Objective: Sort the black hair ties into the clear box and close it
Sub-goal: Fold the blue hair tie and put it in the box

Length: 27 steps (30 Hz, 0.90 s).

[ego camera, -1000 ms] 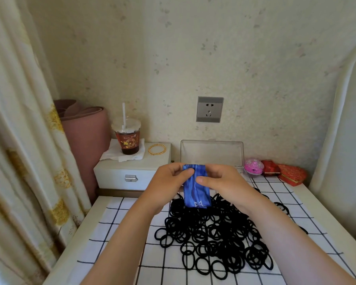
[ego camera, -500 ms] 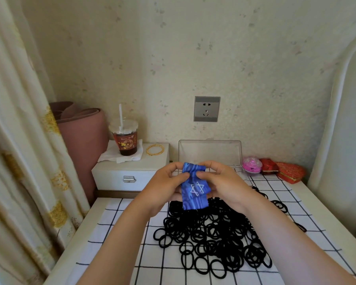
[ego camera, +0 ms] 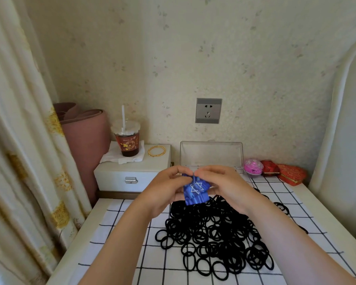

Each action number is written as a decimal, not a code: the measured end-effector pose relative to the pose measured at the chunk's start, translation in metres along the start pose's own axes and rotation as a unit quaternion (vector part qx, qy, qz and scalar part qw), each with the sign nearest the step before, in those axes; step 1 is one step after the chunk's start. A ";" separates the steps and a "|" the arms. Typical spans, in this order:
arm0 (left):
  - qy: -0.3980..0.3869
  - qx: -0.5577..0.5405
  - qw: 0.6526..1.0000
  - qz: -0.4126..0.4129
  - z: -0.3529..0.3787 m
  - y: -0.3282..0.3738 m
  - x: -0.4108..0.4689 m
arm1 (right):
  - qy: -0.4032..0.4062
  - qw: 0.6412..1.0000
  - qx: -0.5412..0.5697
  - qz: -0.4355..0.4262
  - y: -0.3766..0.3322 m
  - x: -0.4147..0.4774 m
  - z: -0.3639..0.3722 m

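Your worktop (ego camera: 119, 233) fills the lower frame, with the ties (ego camera: 214, 233) heaped at lower centre. Behind them the box (ego camera: 211, 154) stands with its lid raised, and your hands hide its inside. Your left hand (ego camera: 162, 192) and right hand (ego camera: 226, 188) both pinch a blue packet (ego camera: 195, 192) by its top edge, fingers curled, above the heap.

The black hair ties (ego camera: 212, 233) at lower centre look matt and soft, like elastic cloth; the clear box (ego camera: 211, 154) at mid-frame is smooth, glossy plastic; the blue packet (ego camera: 196, 192) shines like foil; the checked tablecloth (ego camera: 121, 229) is matt cloth; the bangle (ego camera: 156, 150) gleams like polished metal.
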<state>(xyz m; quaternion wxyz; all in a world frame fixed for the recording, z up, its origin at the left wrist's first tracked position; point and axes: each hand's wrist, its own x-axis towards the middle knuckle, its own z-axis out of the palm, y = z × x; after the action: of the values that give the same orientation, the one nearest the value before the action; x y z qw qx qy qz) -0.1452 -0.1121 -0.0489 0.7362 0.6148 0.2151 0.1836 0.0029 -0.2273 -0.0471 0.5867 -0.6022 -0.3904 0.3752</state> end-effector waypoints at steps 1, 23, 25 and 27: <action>0.018 0.027 0.999 0.013 0.000 -0.001 0.000 | 0.009 1.000 -0.020 0.001 0.000 0.000 0.000; 0.008 -0.115 0.993 -0.023 -0.002 0.000 0.000 | 0.011 0.996 0.086 0.016 0.002 0.004 -0.002; -0.003 -0.153 0.988 -0.034 -0.002 0.002 -0.001 | 0.017 0.998 0.067 0.008 0.002 0.005 -0.004; 0.000 -0.122 0.992 -0.032 -0.001 0.002 -0.001 | 0.018 0.999 0.050 -0.004 0.002 0.005 -0.004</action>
<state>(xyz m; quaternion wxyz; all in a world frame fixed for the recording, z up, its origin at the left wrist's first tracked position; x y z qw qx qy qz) -0.1462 -0.1117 -0.0472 0.8111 0.5132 0.2110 0.1850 0.0088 -0.2242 -0.0492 0.6243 -0.5770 -0.3634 0.3810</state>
